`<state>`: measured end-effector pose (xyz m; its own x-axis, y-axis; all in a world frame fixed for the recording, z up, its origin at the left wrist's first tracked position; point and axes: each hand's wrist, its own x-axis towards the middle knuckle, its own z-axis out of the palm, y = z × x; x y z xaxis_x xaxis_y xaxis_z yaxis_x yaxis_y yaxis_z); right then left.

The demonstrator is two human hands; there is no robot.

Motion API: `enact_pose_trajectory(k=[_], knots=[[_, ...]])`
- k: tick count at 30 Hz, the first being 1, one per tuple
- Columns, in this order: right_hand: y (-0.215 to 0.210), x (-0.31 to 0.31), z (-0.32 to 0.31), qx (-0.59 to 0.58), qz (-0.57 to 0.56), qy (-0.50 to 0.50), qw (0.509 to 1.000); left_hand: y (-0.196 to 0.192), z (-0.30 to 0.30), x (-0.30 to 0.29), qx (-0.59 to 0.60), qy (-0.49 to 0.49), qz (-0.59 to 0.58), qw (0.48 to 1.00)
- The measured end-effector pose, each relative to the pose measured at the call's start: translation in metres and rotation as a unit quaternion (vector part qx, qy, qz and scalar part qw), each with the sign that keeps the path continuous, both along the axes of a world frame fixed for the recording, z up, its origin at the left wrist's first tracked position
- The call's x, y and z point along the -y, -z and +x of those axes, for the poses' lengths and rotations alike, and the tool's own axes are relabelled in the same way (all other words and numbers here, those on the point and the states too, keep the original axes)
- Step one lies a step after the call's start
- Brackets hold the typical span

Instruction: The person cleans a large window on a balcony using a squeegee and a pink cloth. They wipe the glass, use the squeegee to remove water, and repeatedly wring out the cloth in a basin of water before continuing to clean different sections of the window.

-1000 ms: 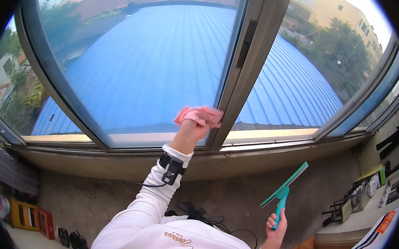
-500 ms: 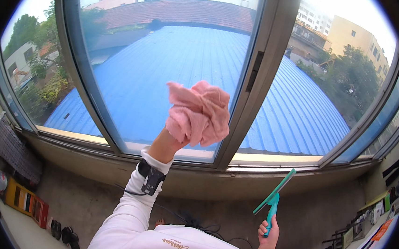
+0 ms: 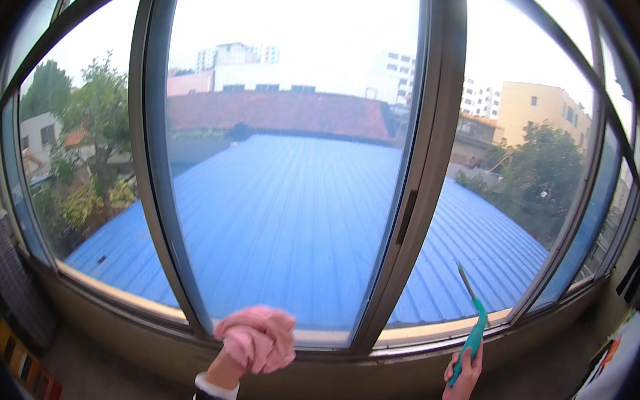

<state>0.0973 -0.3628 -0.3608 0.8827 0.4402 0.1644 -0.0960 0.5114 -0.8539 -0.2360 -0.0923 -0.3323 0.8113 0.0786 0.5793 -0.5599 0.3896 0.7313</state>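
Observation:
A crumpled pink cloth (image 3: 258, 339) covers most of my left hand (image 3: 227, 367), which is closed around it. Its fingers are hidden behind the folds. Cloth and hand are at the lower edge of the middle window pane (image 3: 281, 219); whether they touch the glass I cannot tell. On the right, my right hand (image 3: 460, 384) grips a teal window squeegee (image 3: 475, 331) by its handle. The squeegee stands upright, its blade seen nearly edge-on in front of the right pane, and I cannot see it touching anything.
A dark metal frame post (image 3: 429, 171) with a black latch (image 3: 406, 217) parts the middle and right panes. The sill runs below. Woven grey panels (image 3: 17, 281) lean at the left, and hanging clothes (image 3: 606, 380) are at the right. Outside lies a blue corrugated roof.
My view has tilted up, showing more of the window and sky. In the picture, the cloth now sits lower and further left. The squeegee has turned from face-on to nearly edge-on.

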Motion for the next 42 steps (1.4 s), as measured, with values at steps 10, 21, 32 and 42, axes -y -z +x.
enact_pose_trajectory(k=[10, 21, 32, 42], knots=[[-0.227, -0.154, -0.109, 0.385, 0.123, -0.008, 0.915, 0.049, -0.167, -0.027, -0.078, -0.027, -0.139, 0.987], [-0.480, -0.300, -0.181, 0.572, 0.094, 0.186, 0.793, 0.036, -0.239, -0.069, -0.129, -0.138, -0.255, 0.948], [-0.571, -0.351, -0.144, 0.577, 0.124, 0.262, 0.763, 0.035, -0.223, -0.081, -0.149, -0.159, -0.274, 0.937], [-0.586, -0.361, -0.138, 0.588, 0.132, 0.320, 0.731, 0.040, -0.211, -0.083, -0.155, -0.170, -0.286, 0.930]])
